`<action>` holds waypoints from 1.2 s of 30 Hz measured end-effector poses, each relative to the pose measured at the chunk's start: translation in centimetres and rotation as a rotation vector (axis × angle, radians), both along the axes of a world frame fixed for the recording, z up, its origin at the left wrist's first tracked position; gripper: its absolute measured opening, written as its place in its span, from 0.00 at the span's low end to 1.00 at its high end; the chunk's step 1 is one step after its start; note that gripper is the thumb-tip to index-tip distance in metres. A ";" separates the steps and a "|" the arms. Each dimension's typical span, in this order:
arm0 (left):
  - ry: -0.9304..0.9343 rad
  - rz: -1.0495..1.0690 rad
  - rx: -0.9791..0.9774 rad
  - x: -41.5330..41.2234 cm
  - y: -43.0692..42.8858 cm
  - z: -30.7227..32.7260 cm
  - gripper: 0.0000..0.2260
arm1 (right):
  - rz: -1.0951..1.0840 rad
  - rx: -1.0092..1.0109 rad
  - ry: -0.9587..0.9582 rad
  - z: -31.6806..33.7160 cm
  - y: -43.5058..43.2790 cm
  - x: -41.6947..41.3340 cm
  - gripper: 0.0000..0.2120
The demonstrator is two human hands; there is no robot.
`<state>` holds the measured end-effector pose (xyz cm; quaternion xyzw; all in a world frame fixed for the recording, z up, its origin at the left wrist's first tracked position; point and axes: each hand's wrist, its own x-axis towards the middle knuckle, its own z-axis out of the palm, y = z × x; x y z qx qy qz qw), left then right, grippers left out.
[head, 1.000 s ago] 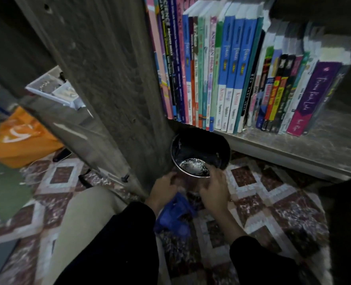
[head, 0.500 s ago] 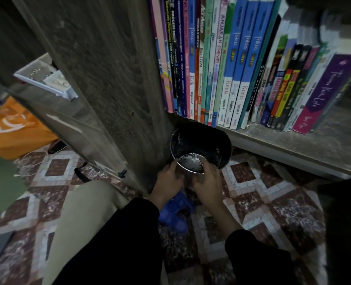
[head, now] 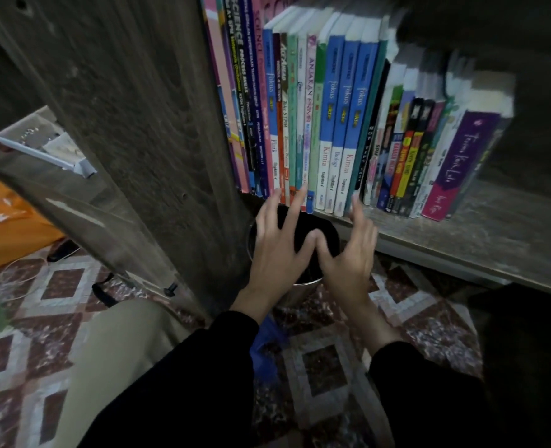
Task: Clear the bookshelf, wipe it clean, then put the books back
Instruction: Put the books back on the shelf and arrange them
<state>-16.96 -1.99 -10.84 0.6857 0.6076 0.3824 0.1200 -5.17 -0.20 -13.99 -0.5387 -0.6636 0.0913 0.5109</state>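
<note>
Wooden bookshelf (head: pixel 481 227) — grey, worn board carrying a row of upright books (head: pixel 332 124), spines outward, a purple book (head: pixel 461 163) leaning at the right end. Left hand (head: pixel 277 250) and right hand (head: pixel 348 257), both empty with fingers spread, raised before the lower ends of the spines; thumbs close together. Metal bowl (head: pixel 300 286) on the patterned tile floor (head: pixel 325 367), directly behind the hands. Blue cloth (head: pixel 267 344) on the floor between the black sleeves. Orange bag (head: pixel 5 227) — far left.
</note>
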 end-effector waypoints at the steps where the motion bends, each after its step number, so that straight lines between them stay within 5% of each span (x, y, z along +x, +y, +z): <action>1: 0.026 -0.003 0.033 0.8 0.8 0.8 0.28 | -0.026 0.010 0.000 0.8 0.8 0.8 0.33; 8: 0.304 0.062 0.311 6.4 6.0 5.8 0.31 | -0.308 0.217 -0.056 7.1 5.3 7.5 0.37; 12: 0.436 0.017 0.452 9.5 7.6 8.8 0.32 | -0.380 0.168 -0.126 10.2 7.2 11.2 0.41; 17: 0.496 0.001 0.302 12.6 9.6 11.4 0.34 | -0.101 -0.059 -0.052 13.7 8.8 14.5 0.54; 21: 0.526 0.057 0.243 13.0 9.8 11.1 0.33 | -0.006 -0.237 -0.043 15.0 8.7 15.2 0.55; 30: 0.662 0.200 0.316 12.5 9.2 10.4 0.36 | -0.012 -0.291 -0.042 14.5 8.8 15.4 0.52; 36: 0.496 0.115 0.309 13.5 8.9 11.7 0.37 | -0.013 -0.255 -0.063 14.4 8.5 15.8 0.51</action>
